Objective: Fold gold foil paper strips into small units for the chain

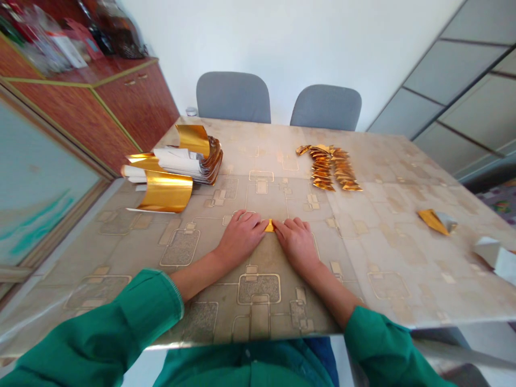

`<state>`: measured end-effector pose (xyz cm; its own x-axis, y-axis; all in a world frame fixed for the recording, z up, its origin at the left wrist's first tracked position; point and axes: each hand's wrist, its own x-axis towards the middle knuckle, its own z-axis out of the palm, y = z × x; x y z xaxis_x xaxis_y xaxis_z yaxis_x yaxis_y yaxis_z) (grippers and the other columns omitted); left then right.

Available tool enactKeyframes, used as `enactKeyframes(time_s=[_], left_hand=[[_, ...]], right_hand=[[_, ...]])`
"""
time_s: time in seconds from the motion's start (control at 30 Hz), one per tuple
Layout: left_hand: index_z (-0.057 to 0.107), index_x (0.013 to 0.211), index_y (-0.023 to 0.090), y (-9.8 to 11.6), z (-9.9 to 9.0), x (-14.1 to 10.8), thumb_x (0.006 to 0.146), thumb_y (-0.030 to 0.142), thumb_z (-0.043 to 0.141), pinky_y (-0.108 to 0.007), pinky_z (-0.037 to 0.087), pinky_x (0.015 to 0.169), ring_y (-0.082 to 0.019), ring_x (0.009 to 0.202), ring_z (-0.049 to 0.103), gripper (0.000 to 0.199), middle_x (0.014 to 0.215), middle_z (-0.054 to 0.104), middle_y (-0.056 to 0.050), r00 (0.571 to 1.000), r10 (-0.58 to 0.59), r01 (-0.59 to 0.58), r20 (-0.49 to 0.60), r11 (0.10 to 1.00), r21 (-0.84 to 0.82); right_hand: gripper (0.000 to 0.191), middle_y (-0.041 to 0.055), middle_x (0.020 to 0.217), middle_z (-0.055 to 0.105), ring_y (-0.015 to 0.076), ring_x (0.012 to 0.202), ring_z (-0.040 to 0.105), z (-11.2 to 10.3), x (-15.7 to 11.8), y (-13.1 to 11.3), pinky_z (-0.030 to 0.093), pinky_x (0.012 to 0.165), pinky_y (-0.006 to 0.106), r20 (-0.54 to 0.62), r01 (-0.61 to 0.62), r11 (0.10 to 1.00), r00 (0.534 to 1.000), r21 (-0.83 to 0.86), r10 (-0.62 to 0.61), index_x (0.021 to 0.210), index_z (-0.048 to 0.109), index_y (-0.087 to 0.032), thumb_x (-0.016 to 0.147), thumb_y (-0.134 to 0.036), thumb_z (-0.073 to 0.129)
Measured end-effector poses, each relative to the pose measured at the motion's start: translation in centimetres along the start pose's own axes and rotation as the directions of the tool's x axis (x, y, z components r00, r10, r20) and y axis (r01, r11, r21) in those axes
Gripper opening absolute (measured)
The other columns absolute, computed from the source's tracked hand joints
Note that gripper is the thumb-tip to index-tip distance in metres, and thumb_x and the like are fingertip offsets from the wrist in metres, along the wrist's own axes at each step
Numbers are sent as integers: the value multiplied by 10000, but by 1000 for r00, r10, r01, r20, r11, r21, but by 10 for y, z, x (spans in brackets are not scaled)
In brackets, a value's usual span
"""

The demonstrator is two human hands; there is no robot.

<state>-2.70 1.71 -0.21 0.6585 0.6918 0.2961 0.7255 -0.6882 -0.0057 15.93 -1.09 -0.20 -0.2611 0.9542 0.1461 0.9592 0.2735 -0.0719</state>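
A small folded piece of gold paper (270, 226) lies on the patterned tablecloth (260, 188) between my two hands. My left hand (243, 235) is closed, its fingertips pressed on the paper's left end. From the other side, my right hand (296, 242) pinches the right end with curled fingers. Only the middle of the piece shows; its ends are covered by my fingertips. At the back left is a stack of gold and white paper sheets (169, 191). Two rows of folded gold pieces (322, 169) stand beyond my right hand.
A gold and silver scrap (434, 221) and a pale paper piece (496, 255) lie on the right side of the table. Two grey chairs (234, 97) stand at the far edge. A reddish cabinet (133, 102) holding bags and bottles is at the left.
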Motion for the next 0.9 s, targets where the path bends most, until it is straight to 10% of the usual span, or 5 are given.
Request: enactKeyframes(time_s=[0.47, 0.9], left_hand=[[702, 980, 173, -20, 9, 6, 981, 268, 558, -338, 429, 795, -205, 840, 559, 172, 855, 625, -49, 982, 174, -171, -78, 984, 44], [749, 1011, 215, -32, 8, 1, 1016, 309, 492, -278, 475, 768, -177, 865, 598, 274, 904, 703, -36, 992, 88, -115, -90, 924, -366]], right_hand=[[303, 40, 875, 630, 210, 892, 522, -2, 4, 8, 288, 725, 321, -66, 101, 991, 993, 84, -95, 1151, 677, -245, 956, -455, 579], [156, 14, 866, 641, 168, 861, 468, -8, 10, 31, 278, 759, 300, -109, 241, 953, 968, 183, -224, 1021, 748, -294, 966, -278, 603]])
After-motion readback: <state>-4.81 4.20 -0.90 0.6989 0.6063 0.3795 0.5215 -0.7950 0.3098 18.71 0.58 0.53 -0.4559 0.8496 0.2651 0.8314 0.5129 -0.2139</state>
